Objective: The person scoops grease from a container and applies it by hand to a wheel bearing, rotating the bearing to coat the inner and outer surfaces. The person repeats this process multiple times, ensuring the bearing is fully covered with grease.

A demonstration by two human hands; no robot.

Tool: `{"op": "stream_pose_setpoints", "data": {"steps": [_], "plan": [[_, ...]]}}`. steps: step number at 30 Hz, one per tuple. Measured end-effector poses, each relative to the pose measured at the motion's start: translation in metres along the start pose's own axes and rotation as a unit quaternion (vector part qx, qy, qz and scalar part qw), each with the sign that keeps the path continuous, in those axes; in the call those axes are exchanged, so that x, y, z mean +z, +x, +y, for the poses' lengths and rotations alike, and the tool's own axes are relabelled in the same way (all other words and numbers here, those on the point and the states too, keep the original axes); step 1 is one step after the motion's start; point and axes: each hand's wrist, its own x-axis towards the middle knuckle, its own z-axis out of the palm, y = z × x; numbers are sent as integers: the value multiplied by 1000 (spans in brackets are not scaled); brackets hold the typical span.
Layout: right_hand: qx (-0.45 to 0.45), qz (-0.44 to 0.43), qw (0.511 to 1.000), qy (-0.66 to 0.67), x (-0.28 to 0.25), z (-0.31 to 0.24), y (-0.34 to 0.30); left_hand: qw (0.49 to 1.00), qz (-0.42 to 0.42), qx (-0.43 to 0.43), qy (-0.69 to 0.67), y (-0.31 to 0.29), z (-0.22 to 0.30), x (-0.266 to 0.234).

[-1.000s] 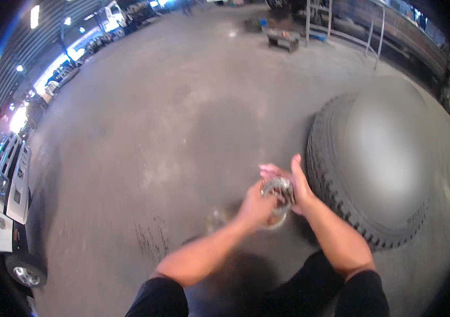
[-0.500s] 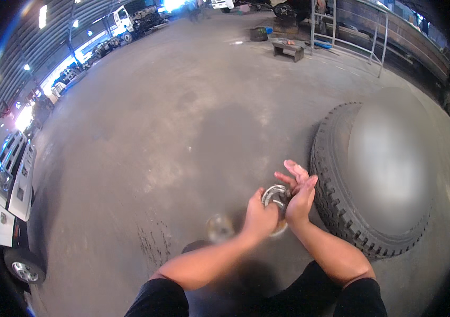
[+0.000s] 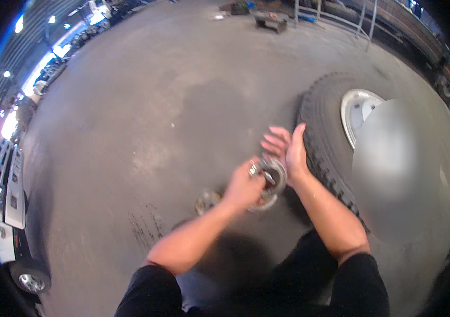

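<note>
A metal bearing ring (image 3: pixel 281 178) with a shiny rim is held up over the floor by my left hand (image 3: pixel 243 186), whose fingers wrap its near left side. My right hand (image 3: pixel 294 153) is open beside the ring's right side, thumb up and fingers spread; its palm faces the ring, and I cannot tell whether it touches. Below the ring, a second round, pale-rimmed thing (image 3: pixel 263 205) shows in part; its kind is unclear. Left of it, a blurred round metal part (image 3: pixel 207 202) rests on the floor.
A large truck tyre (image 3: pixel 322 124) with a pale wheel rim (image 3: pixel 347 116) lies to my right, partly hidden by a blurred patch. A white vehicle (image 3: pixel 0 235) stands at the far left. A low bench (image 3: pixel 271 22) and a metal frame (image 3: pixel 336 21) are at the back.
The view has tilted down, so the background sits higher. The ring has turned its open face more towards me in my left hand. My right hand's fingers have spread and its thumb lifted.
</note>
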Motion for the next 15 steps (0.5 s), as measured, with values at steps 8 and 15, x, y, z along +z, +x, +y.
{"op": "stream_pose_setpoints", "data": {"steps": [8, 15], "plan": [[58, -168, 983, -51, 26, 1, -20, 995, -29, -16, -91, 3, -6, -10], [-164, -105, 959, -208, -6, 30, 1, 996, -21, -5, -91, 1, 1, -19]]}}
